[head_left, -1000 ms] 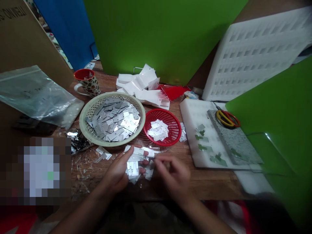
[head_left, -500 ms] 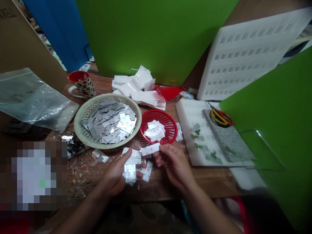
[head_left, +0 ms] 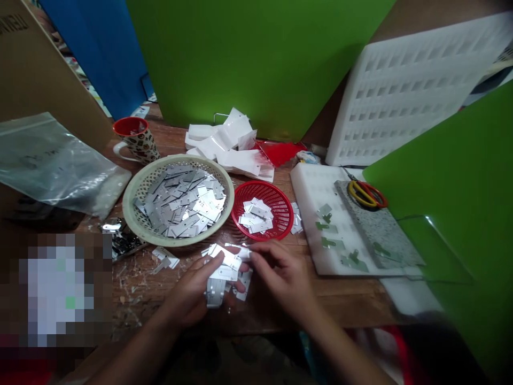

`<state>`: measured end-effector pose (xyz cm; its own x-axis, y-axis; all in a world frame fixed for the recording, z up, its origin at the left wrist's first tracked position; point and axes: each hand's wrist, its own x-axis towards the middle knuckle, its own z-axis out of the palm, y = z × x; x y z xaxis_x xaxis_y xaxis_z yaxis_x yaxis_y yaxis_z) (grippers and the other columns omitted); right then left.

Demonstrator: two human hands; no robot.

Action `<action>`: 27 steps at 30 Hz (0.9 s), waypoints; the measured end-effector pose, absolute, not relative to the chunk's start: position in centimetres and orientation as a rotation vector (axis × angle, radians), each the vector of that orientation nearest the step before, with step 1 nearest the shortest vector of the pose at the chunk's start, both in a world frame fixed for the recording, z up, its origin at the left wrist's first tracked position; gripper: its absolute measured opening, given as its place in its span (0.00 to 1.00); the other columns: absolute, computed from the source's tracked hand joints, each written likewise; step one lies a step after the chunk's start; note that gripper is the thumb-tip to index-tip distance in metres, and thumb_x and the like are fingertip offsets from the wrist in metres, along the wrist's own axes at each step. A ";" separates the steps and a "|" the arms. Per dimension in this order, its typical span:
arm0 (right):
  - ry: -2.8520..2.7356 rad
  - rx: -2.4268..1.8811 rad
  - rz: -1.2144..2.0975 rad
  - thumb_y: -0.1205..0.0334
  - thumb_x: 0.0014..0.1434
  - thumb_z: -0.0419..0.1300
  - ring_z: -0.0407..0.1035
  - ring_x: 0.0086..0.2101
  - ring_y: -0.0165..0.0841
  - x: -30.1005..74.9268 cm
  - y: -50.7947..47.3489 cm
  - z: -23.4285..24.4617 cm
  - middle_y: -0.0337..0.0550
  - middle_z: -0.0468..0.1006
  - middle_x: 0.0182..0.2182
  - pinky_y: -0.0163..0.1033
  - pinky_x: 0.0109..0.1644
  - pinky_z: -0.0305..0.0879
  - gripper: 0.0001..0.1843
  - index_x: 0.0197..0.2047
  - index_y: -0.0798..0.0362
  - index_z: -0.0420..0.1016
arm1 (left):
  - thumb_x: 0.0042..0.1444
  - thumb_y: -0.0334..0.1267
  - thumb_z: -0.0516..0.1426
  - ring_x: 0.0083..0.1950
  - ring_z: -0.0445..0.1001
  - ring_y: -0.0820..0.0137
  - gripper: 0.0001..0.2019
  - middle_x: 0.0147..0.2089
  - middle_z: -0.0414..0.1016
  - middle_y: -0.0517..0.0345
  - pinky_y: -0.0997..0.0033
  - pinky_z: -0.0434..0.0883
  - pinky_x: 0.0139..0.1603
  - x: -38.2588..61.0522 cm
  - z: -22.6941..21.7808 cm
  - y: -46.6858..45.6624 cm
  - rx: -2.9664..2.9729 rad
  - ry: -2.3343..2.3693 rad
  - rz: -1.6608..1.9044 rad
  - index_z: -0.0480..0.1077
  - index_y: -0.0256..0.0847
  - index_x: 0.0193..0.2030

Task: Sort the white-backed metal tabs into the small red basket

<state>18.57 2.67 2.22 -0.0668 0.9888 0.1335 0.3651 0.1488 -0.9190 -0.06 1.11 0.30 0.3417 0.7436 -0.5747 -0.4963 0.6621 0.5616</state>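
Note:
A bunch of small flat metal plates (head_left: 225,263) is gripped in my left hand (head_left: 191,293), the thumb pressed on top. My right hand (head_left: 286,272) pinches the end of a single metal plate (head_left: 243,253) at the bunch's right side; its fingers partly cover it. Just beyond my hands stands a red plastic basket (head_left: 285,214) with a small heap of similar plates (head_left: 256,215). To its left, a larger cream basket (head_left: 132,222) holds a big pile of grey plates (head_left: 182,200). Under my hands, some loose plates (head_left: 245,283) lie on the wooden table (head_left: 336,302).
A patterned mug (head_left: 140,144) stands behind the cream basket, near a clear plastic bag (head_left: 60,166). White foam (head_left: 306,214) on the right carries green-tinted plates, a stone slab (head_left: 380,235) and scissors (head_left: 366,193). White sheets (head_left: 230,141) lie at the back before a green panel (head_left: 248,64).
My right hand has drawn closer to my left, and its plate now meets the bunch. The bunch has shifted in my left hand. Another plate appears on the heap in the red basket.

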 end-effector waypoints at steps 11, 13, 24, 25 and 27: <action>-1.780 -1.449 1.216 0.62 0.63 0.56 0.69 0.29 0.30 17.6 1.7 2.3 0.38 0.77 0.29 0.35 0.33 0.63 0.06 0.36 0.52 0.72 | 0.58 0.41 0.58 0.23 0.74 0.69 0.15 0.32 0.77 0.50 0.77 0.67 0.16 -0.2 -0.2 0.7 0.417 0.904 0.745 0.66 0.34 0.48; -1.722 -1.450 1.312 0.60 0.63 0.55 0.68 0.29 0.30 17.7 1.6 2.3 0.38 0.78 0.28 0.34 0.32 0.63 0.07 0.35 0.53 0.72 | 0.58 0.42 0.58 0.23 0.74 0.70 0.16 0.37 0.77 0.49 0.78 0.66 0.15 -0.3 -0.3 0.7 0.438 0.892 0.741 0.66 0.35 0.49; -1.615 -1.432 1.398 0.55 0.60 0.58 0.65 0.27 0.29 17.2 2.8 1.8 0.39 0.74 0.28 0.34 0.29 0.60 0.10 0.38 0.53 0.73 | 0.59 0.43 0.56 0.16 0.68 0.77 0.18 0.34 0.79 0.47 0.82 0.58 0.12 -0.3 -0.7 0.3 0.542 0.851 0.626 0.63 0.34 0.51; -1.593 -1.430 1.439 0.54 0.59 0.59 0.64 0.26 0.28 16.9 3.0 1.8 0.38 0.72 0.26 0.33 0.28 0.59 0.11 0.36 0.54 0.73 | 0.59 0.43 0.57 0.16 0.67 0.77 0.18 0.33 0.79 0.47 0.82 0.58 0.12 -0.3 -0.8 0.2 0.554 0.854 0.603 0.63 0.34 0.52; -1.535 -1.413 1.535 0.53 0.56 0.62 0.61 0.24 0.27 16.5 3.4 1.6 0.36 0.70 0.24 0.32 0.26 0.57 0.13 0.32 0.55 0.71 | 0.58 0.43 0.57 0.15 0.67 0.77 0.19 0.31 0.79 0.48 0.82 0.57 0.12 -0.3 -0.8 0.1 0.564 0.868 0.562 0.63 0.33 0.51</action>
<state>16.54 3.36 1.61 -0.3004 0.9092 -0.2882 0.2884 -0.2015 -0.9361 -0.33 0.12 -0.82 0.5245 0.6584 -0.5399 -0.2228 0.7181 0.6593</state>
